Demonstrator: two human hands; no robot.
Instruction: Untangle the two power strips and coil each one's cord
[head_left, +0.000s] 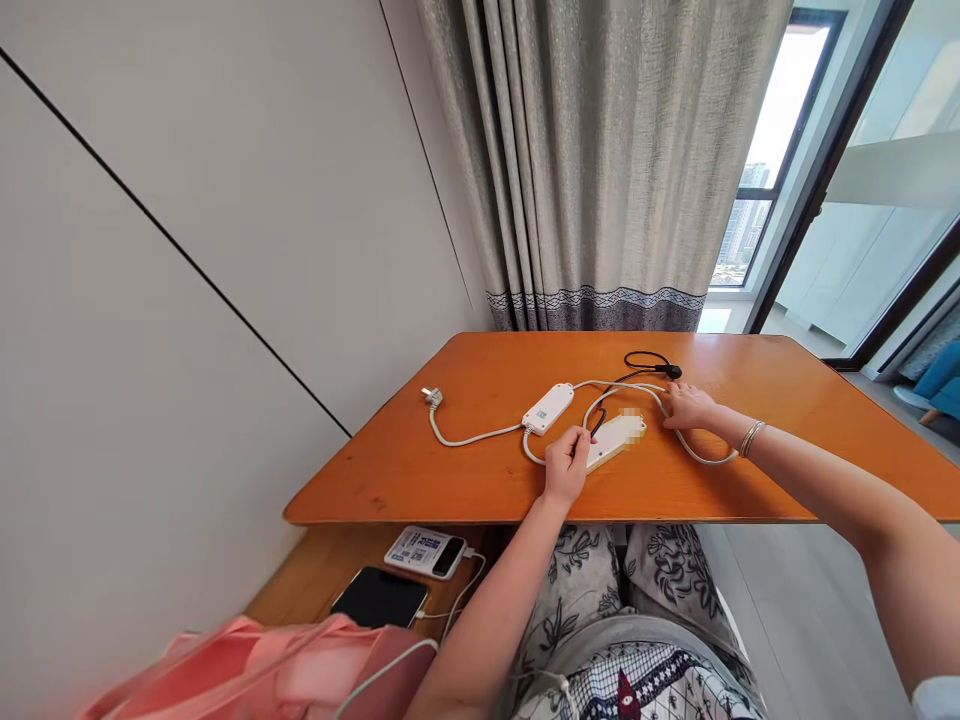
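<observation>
My left hand (568, 463) is closed around the near end of a white power strip (616, 438) on the table. A thin black cord (602, 408) runs up from beside its fingers; whether they also hold it is hidden. With fingers bent down, my right hand (688, 407) grips the white cord (634, 386), which loops past it to the right. Just beyond those fingers lies a black plug (673, 371). Left of the strip, a white box with a label (549, 408) sits in line on the white cord. Its white three-pin plug (432, 396) rests farther left.
An orange-brown table (480, 490) spans the front. Below its left edge, a power bank (424, 552) and a dark-screened phone (381, 597) lie on a wooden surface, with white cables. A pink bag (300, 665) sits nearer. Behind the table hangs a grey curtain (600, 180).
</observation>
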